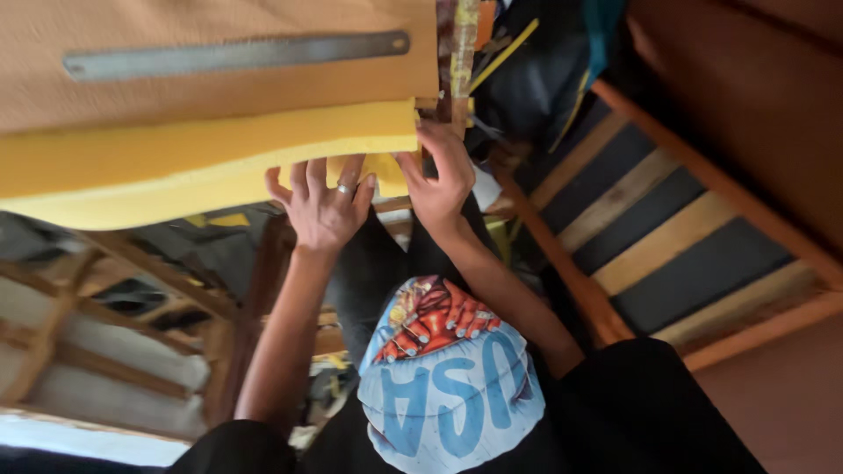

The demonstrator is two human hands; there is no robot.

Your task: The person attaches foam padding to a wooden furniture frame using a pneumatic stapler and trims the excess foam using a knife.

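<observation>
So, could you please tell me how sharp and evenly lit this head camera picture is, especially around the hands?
Head view: the left hand and right hand on the yellow foam slab are slightly soft from motion blur; daylight falls evenly on the foam and the metal blade; the wooden frame at right is dimmer; the lower left corner is overexposed and blurred.

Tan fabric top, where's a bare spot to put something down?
Bare: the tan fabric top between the metal blade and the yellow foam; also the wooden slats at right. Crowded: the foam's corner, where left hand and right hand meet.
</observation>
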